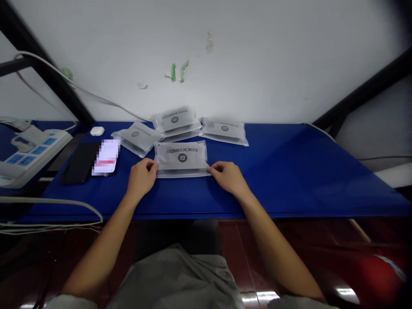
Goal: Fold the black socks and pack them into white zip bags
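Observation:
A frosted zip bag (170,159) printed ROCKBROS lies flat on the blue table, its lettering upside down from where I sit. My left hand (141,176) pinches the bag's left edge near the lower corner. At the opposite lower corner, my right hand (228,175) has its thumb and forefinger closed on the edge. Something dark shows faintly through the plastic along the near side; what it is I cannot tell. Behind it are more such bags: one tilted at the left (138,136), a stack in the middle (176,122), and one at the right (223,128).
Left of the bags lie a phone with a lit, blurred screen (107,156), a dark phone (80,163) and a white earbud case (97,131). A white power strip (38,154) with plugs stands at the far left. A white wall (257,64) rises behind the blue table (289,180).

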`<state>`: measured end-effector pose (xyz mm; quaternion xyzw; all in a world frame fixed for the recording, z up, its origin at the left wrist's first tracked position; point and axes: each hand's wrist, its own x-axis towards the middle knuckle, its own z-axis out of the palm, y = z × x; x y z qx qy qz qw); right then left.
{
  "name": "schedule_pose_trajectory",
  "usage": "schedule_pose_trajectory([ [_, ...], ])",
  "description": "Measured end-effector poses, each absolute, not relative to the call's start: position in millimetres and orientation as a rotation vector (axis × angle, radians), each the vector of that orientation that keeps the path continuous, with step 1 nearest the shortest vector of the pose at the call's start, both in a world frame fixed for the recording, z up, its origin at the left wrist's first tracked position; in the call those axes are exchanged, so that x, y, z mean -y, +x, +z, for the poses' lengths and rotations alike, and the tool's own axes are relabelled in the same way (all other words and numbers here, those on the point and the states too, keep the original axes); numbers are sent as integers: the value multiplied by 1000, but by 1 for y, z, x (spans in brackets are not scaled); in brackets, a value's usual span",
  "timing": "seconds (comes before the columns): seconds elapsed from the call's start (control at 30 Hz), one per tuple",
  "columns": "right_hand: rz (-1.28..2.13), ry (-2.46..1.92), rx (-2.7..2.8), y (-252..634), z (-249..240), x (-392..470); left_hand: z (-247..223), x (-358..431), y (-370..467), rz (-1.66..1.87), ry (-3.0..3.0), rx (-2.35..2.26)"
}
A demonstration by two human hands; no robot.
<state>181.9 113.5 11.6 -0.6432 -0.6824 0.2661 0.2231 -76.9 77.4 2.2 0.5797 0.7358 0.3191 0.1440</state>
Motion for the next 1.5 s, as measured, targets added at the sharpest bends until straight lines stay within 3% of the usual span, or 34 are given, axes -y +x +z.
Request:
schedule_pose_trajectory([
  [0.47,722,-1587,1770,221,15,-88,20,-73,-41,1140,1777,-1930],
  [0.83,546,-1625,1616,267,25,-90,33,-116,9,1116,1980,-1783],
  [1.23,298,-1653,1542,288,36,-156,65,-196,51,912,2020,-1995],
  [1.5,257,-1719,1522,293,42,-215,54,-250,61,835,2083,-2034],
])
